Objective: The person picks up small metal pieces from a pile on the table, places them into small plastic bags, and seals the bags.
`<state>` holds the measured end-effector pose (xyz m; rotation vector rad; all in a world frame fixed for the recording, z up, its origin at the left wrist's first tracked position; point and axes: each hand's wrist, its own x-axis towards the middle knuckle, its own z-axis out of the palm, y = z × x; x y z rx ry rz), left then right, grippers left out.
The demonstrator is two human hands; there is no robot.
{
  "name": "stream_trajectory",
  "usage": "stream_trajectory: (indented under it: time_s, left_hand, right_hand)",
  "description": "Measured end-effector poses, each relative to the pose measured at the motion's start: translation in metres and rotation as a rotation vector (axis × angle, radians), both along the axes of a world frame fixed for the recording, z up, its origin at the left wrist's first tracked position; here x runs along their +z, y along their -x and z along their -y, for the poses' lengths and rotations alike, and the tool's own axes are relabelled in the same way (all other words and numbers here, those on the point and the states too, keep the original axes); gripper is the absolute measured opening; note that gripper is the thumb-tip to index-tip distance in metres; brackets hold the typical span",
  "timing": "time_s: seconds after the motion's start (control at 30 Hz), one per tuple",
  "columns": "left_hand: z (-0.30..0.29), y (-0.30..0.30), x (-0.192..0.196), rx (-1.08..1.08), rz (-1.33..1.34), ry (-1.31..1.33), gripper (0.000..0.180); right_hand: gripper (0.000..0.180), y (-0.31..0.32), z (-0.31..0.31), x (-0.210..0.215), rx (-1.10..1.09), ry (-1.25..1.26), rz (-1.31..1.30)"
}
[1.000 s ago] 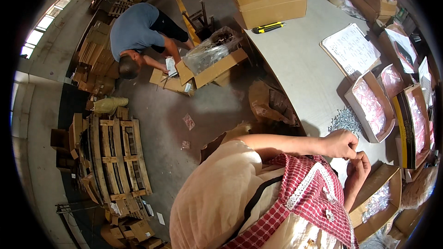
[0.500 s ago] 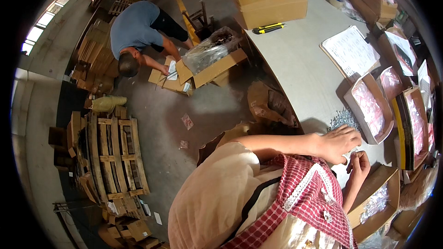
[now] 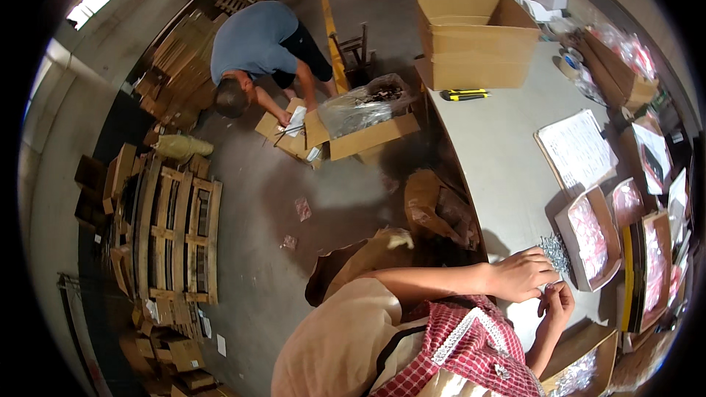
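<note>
My left hand reaches over the table beside a loose pile of small silver metal pieces, which look like screws. Its fingers are bent together. My right hand is just below it, fingertips pinched and nearly meeting those of the left. Whatever lies between the fingers is too small or hidden to name. Right by the pile, an open cardboard tray holds small clear packets with pink markings. Below my right hand, another open carton contains clear bags with silvery contents.
On the table are a large open carton, a yellow-black utility knife, a clipboard with paper and a tape roll. Left on the floor, a person bends over open cartons; wooden pallets stand nearby.
My view has shifted, so the table and cartons sit lower in the picture. Both hands stay close together beside the metal pile. The other person still bends over the cartons.
</note>
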<state>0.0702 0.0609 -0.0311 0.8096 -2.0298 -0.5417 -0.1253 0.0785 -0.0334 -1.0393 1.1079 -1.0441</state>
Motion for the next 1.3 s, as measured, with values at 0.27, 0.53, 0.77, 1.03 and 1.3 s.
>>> stream_trajectory:
  time_s: [0.27, 0.53, 0.77, 1.03, 1.3]
  left_hand:
    - [-0.024, -0.052, -0.014, 0.301, -0.063, -0.432, 0.042]
    - [-0.040, -0.089, -0.028, 0.276, -0.179, -0.574, 0.037]
    - [-0.045, -0.104, -0.028, 0.056, -0.225, -0.749, 0.037]
    - [-0.074, -0.098, -0.019, 0.020, -0.282, -1.013, 0.042]
    - [-0.111, -0.059, 0.008, 0.204, -0.208, -0.714, 0.042]
  right_hand:
    - [0.007, -0.067, 0.009, 0.017, 0.142, 0.304, -0.537]
    - [0.022, -0.116, 0.008, 0.046, 0.475, 0.687, -0.919]
    - [0.021, -0.111, 0.004, 0.045, 0.631, 0.663, -0.865]
    - [0.012, -0.103, -0.024, 0.048, 0.559, 0.576, -0.762]
    - [0.011, -0.065, -0.055, 0.053, 0.480, 0.632, -0.685]
